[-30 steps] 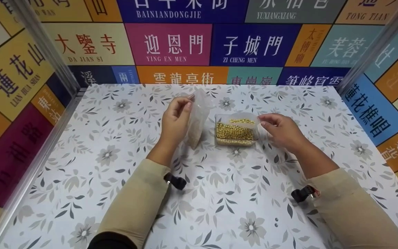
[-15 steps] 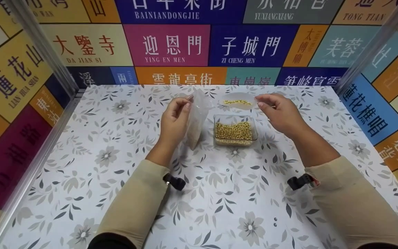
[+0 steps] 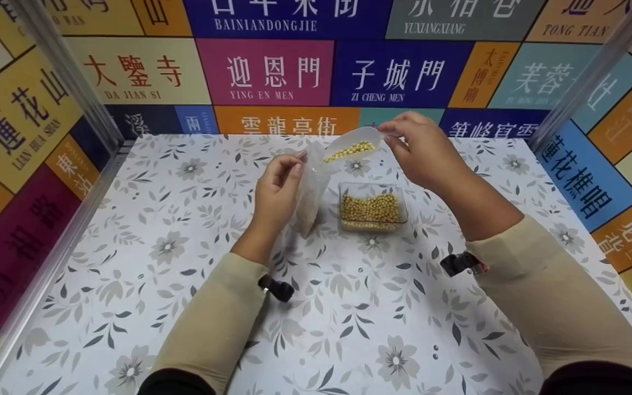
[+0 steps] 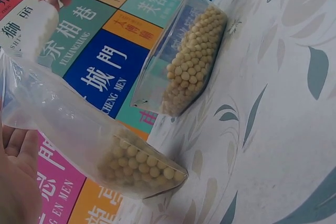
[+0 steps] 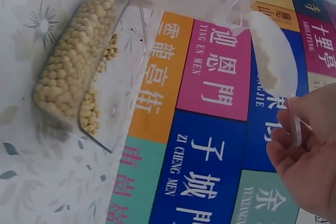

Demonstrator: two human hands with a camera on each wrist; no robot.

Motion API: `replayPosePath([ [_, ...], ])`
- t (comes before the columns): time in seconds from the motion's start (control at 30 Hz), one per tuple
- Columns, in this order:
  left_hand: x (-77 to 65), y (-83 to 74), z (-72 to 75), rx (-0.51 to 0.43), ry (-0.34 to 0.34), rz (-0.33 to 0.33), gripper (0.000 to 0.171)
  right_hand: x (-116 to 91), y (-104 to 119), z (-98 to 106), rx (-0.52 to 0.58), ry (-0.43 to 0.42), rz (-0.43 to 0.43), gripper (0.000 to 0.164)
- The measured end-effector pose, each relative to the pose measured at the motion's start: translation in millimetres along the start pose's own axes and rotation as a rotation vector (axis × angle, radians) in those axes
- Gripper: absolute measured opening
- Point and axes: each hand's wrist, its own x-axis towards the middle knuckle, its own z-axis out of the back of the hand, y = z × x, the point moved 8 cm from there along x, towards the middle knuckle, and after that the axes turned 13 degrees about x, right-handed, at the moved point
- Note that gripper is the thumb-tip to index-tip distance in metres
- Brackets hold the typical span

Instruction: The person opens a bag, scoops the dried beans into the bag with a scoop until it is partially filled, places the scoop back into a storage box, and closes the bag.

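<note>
My right hand [image 3: 428, 153] pinches the short handle of a translucent white scoop [image 3: 361, 136], which carries a small heap of soybeans [image 3: 355, 148]. The scoop's front end is at the mouth of a clear plastic bag [image 3: 311, 189]; whether it is inside is hard to tell. My left hand [image 3: 276, 186] holds the bag upright by its upper edge. More soybeans [image 4: 136, 163] lie at the bag's bottom in the left wrist view. Right of the bag stands a clear rectangular container [image 3: 353, 190] partly filled with soybeans [image 3: 371, 207].
A white tablecloth [image 3: 184, 307] with grey flowers and leaves covers the table. Colourful panels [image 3: 264, 71] with printed characters rise behind and at both sides. Metal posts [image 3: 69, 77] stand at the corners.
My right hand has lifted the scoop with soybeans out of the container, moved it back and then left to the bag's mouth. My left hand and the bag have stayed in place.
</note>
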Motion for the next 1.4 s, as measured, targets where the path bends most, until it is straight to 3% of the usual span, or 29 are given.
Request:
replayPosePath([
  [0.2,0.9,-0.5,0.2,-0.011,-0.001,0.006,0.011,6,14,-1,-0.084,-0.009,0.066,0.033],
  [0.37,1.4,-1.3,0.2,-0.031,-0.003,-0.010,0.012,7,15,-1,-0.089,-0.021,0.093,0.032],
  [0.5,1.2,-2.7,0.5,0.010,-0.003,-0.030,0.013,6,10,-1,-0.080,-0.029,0.101,0.033],
  [0.6,1.2,-2.6,0.5,0.037,-0.005,-0.035,0.014,3,1,1,-0.050,-0.032,0.080,0.033],
  [0.97,1.3,-2.1,-0.9,0.001,-0.004,-0.034,0.013,-17,-47,10,0.063,-0.058,-0.050,0.036],
  [1.4,1.0,-2.8,-0.8,-0.004,0.000,-0.033,0.014,-39,-93,4,0.052,-0.007,-0.123,0.037],
])
